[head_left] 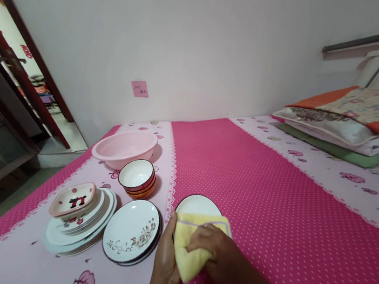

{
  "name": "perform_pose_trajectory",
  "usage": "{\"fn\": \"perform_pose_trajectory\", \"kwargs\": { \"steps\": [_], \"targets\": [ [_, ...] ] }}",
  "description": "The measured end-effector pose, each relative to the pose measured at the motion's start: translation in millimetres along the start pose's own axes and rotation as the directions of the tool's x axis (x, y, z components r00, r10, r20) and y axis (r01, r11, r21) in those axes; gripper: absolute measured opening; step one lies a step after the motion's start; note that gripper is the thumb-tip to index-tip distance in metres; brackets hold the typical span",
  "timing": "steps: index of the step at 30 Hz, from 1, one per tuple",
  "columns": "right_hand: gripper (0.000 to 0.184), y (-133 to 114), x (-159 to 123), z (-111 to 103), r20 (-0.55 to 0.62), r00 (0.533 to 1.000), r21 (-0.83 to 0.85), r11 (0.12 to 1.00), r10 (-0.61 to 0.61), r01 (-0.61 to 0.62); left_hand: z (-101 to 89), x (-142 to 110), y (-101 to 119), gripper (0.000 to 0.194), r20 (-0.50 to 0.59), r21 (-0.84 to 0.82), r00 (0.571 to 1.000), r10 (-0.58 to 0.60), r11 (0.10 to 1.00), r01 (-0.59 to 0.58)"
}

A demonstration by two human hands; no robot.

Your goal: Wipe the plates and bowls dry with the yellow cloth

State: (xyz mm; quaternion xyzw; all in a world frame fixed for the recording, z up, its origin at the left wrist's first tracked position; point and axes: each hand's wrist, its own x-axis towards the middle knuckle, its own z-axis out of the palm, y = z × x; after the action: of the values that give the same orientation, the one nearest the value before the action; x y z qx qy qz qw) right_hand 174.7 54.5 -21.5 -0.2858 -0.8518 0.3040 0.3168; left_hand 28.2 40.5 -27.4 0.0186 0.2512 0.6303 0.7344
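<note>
My left hand [167, 252] grips the left edge of a white plate [199, 204] with a dark rim, its thumb up along the side. Bunched in my right hand [212, 246] is a yellow cloth [190, 257], which lies over the plate and covers most of its face. Just left of my hands sits a stack of dark-rimmed plates [129, 234], the top one bearing a brown flower pattern. Behind that stack stand several nested bowls [137, 174], white inside and red to orange outside.
At the left is a pile of white plates [103, 224] topped by a pink-rimmed square bowl [74, 198]. A pink basin [127, 147] stands behind. All rest on a pink patterned bed sheet [256, 193]. Folded bedding [348, 119] lies at the far right, against the wall.
</note>
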Motion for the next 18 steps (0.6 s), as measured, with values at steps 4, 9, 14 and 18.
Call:
{"fn": "perform_pose_trajectory", "kwargs": {
  "steps": [4,9,14,18],
  "targets": [
    [0.035,14.1,-14.3,-13.2,0.009,0.998,-0.153,0.986,0.069,-0.066,-10.1,6.3,1.7,0.057,0.011,0.004,0.994,0.107,0.994,-0.107],
    [0.033,37.5,-16.3,-37.5,-0.146,0.965,-0.360,0.897,0.216,-0.256,-11.0,6.9,2.8,0.051,-0.055,0.065,0.986,0.155,0.986,-0.151],
    [0.029,36.7,-14.9,-67.2,-0.553,0.766,-0.243,0.816,0.328,-0.525,-11.7,6.0,8.0,0.053,-0.123,0.079,0.975,0.183,0.981,-0.175],
    [0.018,18.1,-15.2,-80.4,-0.675,0.656,-0.100,0.839,0.338,-0.535,-10.5,5.9,8.5,0.054,-0.161,0.083,0.964,0.212,0.976,-0.201]
  ]
}}
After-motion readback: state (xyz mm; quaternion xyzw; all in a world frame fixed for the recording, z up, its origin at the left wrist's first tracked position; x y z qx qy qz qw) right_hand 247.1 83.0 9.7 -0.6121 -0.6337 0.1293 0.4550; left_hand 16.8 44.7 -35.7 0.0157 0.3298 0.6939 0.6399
